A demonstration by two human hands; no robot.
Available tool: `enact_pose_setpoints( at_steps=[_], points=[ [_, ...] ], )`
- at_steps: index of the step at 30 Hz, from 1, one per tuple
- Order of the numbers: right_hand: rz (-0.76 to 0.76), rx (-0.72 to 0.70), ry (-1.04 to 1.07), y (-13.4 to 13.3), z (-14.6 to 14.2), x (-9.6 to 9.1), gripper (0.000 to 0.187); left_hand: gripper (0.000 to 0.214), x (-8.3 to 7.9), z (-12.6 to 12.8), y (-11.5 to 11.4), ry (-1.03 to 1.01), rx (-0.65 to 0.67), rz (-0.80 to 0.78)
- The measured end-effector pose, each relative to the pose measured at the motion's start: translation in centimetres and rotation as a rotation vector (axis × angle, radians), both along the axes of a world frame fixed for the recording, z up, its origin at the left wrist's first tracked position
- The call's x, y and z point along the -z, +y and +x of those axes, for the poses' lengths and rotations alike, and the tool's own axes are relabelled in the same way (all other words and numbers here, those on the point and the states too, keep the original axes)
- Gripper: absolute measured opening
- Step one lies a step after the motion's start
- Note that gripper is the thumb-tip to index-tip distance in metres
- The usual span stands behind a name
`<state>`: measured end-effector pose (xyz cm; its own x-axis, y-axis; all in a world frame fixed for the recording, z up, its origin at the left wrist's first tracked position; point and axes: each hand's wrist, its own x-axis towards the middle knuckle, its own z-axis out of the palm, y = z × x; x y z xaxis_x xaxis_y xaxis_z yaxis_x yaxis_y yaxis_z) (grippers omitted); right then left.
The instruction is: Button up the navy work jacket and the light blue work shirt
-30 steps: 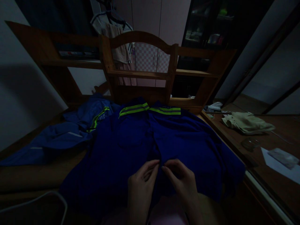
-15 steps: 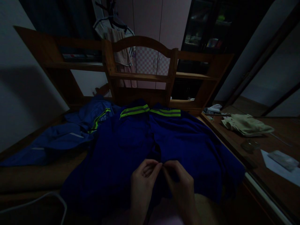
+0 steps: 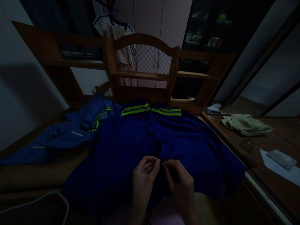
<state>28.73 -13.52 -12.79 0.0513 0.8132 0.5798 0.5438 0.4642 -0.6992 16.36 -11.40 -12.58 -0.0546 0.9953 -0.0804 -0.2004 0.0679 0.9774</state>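
Observation:
A dark blue work jacket [image 3: 187, 140] with yellow-green and grey stripes across its chest lies spread in front of me, its collar toward the wooden headboard. At its front opening, low on the middle, my left hand [image 3: 145, 172] pinches one front edge between thumb and forefinger. Close beside it, my right hand [image 3: 179, 175] pinches the other edge of the opening. A small gap shows between the fingertips of the two hands. Just above them the opening gapes darkly. Any button there is too dark and small to make out.
A lighter blue garment [image 3: 79, 125] with a similar stripe lies crumpled at the left. The wooden headboard [image 3: 142, 75] stands behind. On the right surface are folded pale cloth [image 3: 246, 124], a glass [image 3: 248, 144] and white paper [image 3: 278, 165]. A white cable [image 3: 47, 195] curves at lower left.
My fingertips have moved slightly apart from where they met on the jacket's front. The left hand has risen a little, and the opening above the hands gapes wider.

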Motion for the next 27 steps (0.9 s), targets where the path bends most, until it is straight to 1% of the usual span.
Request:
enact_pose_setpoints(
  at_steps=[6, 9, 12, 14, 16, 19, 21, 24, 27],
  points=[
    [-0.016, 0.002, -0.003, 0.1, -0.1, -0.1, 0.009, 0.023, 0.4, -0.1, 0.3, -0.018, -0.03, -0.011],
    [-0.075, 0.061, 0.019, -0.1, -0.3, -0.1, 0.003, 0.023, 0.4, 0.1, 0.3, -0.006, -0.046, 0.004],
    [-0.168, 0.105, 0.026, -0.2, -0.3, 0.1, 0.005, 0.023, 0.3, 0.5, 0.1, -0.006, -0.032, 0.013],
    [-0.228, 0.068, -0.024, -0.1, 0.0, 0.1, 0.008, 0.021, 0.4, 0.9, -0.1, 0.014, -0.025, 0.037],
    [-0.261, 0.006, -0.113, 0.0, 0.5, 0.0, 0.011, 0.016, 0.5, 1.4, -0.4, 0.081, -0.04, 0.085],
    [-0.271, -0.043, -0.255, 0.2, 1.3, -0.4, 0.016, 0.009, 0.7, 1.9, -0.8, 0.26, -0.087, 0.185],
    [-0.277, -0.068, -0.297, 0.2, 1.8, -0.7, 0.017, 0.008, 0.7, 2.0, -1.1, 0.364, -0.1, 0.236],
    [-0.252, -0.125, -0.252, 0.1, 2.1, -0.7, 0.018, 0.008, 0.6, 2.1, -1.4, 0.403, -0.109, 0.243],
    [-0.192, -0.119, -0.141, 0.0, 2.0, -0.1, 0.018, 0.008, 0.3, 2.1, -1.4, 0.312, -0.109, 0.189]
  ],
)
